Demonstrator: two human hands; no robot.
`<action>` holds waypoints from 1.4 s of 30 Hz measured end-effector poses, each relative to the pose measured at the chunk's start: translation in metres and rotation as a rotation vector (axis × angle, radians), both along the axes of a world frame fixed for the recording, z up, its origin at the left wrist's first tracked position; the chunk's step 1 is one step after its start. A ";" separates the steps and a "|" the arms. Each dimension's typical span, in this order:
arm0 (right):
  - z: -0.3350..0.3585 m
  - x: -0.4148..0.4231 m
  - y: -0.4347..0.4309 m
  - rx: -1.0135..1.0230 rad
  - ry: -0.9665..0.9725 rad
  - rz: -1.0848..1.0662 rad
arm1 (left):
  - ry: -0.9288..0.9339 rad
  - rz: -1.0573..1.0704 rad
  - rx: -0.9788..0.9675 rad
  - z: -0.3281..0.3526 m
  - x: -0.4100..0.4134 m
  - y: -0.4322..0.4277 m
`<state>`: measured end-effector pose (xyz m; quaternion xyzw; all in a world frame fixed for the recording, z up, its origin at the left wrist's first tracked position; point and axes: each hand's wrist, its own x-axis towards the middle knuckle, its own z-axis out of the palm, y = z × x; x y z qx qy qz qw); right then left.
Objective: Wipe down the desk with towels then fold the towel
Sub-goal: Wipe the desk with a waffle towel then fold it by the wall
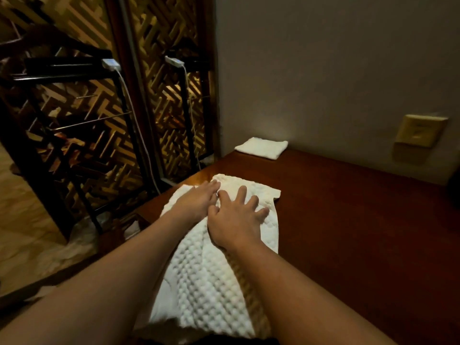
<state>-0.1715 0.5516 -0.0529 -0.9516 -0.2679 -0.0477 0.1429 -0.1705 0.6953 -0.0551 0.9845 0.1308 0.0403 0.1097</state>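
A long white waffle-textured towel lies lengthwise on the dark wooden desk, running from the near edge toward the far left corner. My left hand lies flat on the towel's far left part, fingers straight and together. Beside it, my right hand presses down on the towel with its fingers spread. The two hands touch at the thumb side. Both forearms stretch over the towel and hide part of it.
A small folded white towel sits at the desk's far corner against the grey wall. A beige wall plate is on the right. Left of the desk stand a dark metal rack, white cables and a lattice screen.
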 end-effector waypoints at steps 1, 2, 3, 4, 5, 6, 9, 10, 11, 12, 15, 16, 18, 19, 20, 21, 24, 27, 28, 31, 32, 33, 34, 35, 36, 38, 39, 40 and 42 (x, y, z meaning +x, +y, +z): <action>0.000 0.001 -0.018 -0.007 -0.002 -0.026 | 0.008 -0.029 -0.008 -0.001 0.005 -0.018; 0.000 0.002 -0.039 -0.016 0.004 -0.064 | 0.012 -0.068 -0.007 -0.002 0.012 -0.039; -0.001 0.003 -0.055 -0.022 0.016 -0.098 | 0.025 -0.095 -0.013 -0.001 0.017 -0.057; -0.004 0.001 -0.060 -0.025 0.027 -0.123 | 0.040 -0.118 -0.018 -0.003 0.020 -0.065; -0.002 0.002 -0.087 -0.024 0.027 -0.174 | 0.036 -0.174 -0.024 -0.002 0.029 -0.091; 0.000 0.001 -0.104 -0.020 0.033 -0.202 | 0.045 -0.213 -0.037 -0.001 0.034 -0.108; 0.001 -0.003 -0.138 -0.010 0.043 -0.247 | 0.060 -0.309 -0.062 0.001 0.044 -0.138; 0.002 -0.005 -0.150 -0.013 0.037 -0.263 | 0.061 -0.335 -0.073 0.001 0.045 -0.149; 0.003 -0.006 -0.157 -0.022 0.040 -0.270 | 0.068 -0.352 -0.082 0.001 0.046 -0.156; 0.003 -0.007 -0.162 -0.026 0.040 -0.276 | 0.072 -0.359 -0.090 0.000 0.047 -0.161; 0.003 -0.011 -0.164 -0.025 0.028 -0.288 | 0.074 -0.365 -0.105 -0.002 0.042 -0.159; 0.004 -0.012 -0.162 -0.027 0.023 -0.283 | 0.073 -0.359 -0.108 -0.003 0.040 -0.154; 0.003 -0.015 -0.157 -0.037 0.018 -0.259 | 0.060 -0.324 -0.090 -0.006 0.030 -0.147; 0.004 -0.015 -0.155 -0.046 0.017 -0.243 | 0.052 -0.297 -0.079 -0.006 0.026 -0.145; 0.004 -0.017 -0.153 -0.050 0.019 -0.225 | 0.050 -0.270 -0.071 -0.007 0.021 -0.143; 0.004 -0.017 -0.152 -0.046 0.021 -0.208 | 0.047 -0.250 -0.060 -0.006 0.016 -0.143; 0.005 -0.015 -0.153 -0.051 0.032 -0.149 | 0.038 -0.190 -0.016 -0.005 0.005 -0.146; 0.005 -0.014 -0.156 -0.062 0.049 -0.106 | 0.019 -0.134 0.022 -0.005 -0.005 -0.151; 0.006 -0.014 -0.156 -0.062 0.055 -0.101 | 0.015 -0.125 0.032 -0.006 -0.007 -0.152; 0.005 -0.013 -0.155 -0.066 0.057 -0.105 | 0.018 -0.123 0.053 -0.006 -0.005 -0.153; 0.005 -0.010 -0.153 -0.069 0.052 -0.107 | 0.014 -0.127 0.046 -0.006 -0.002 -0.152; 0.004 -0.007 -0.152 -0.069 0.047 -0.110 | 0.011 -0.135 0.035 -0.006 0.003 -0.150; 0.004 -0.003 -0.150 -0.068 0.042 -0.114 | 0.009 -0.145 0.027 -0.005 0.009 -0.148; 0.004 0.004 -0.146 -0.069 0.035 -0.121 | 0.007 -0.156 0.025 -0.005 0.016 -0.144; 0.003 0.011 -0.142 -0.071 0.029 -0.131 | 0.008 -0.165 0.029 -0.005 0.024 -0.140; 0.002 0.030 -0.131 -0.081 0.027 -0.152 | 0.009 -0.182 0.033 -0.005 0.043 -0.129; 0.002 0.038 -0.125 -0.089 0.026 -0.159 | 0.010 -0.188 0.037 -0.005 0.051 -0.123; 0.001 0.048 -0.116 -0.098 0.020 -0.162 | 0.006 -0.190 0.039 -0.004 0.059 -0.115; 0.000 0.067 -0.094 -0.108 0.011 -0.163 | -0.011 -0.183 0.062 -0.002 0.074 -0.096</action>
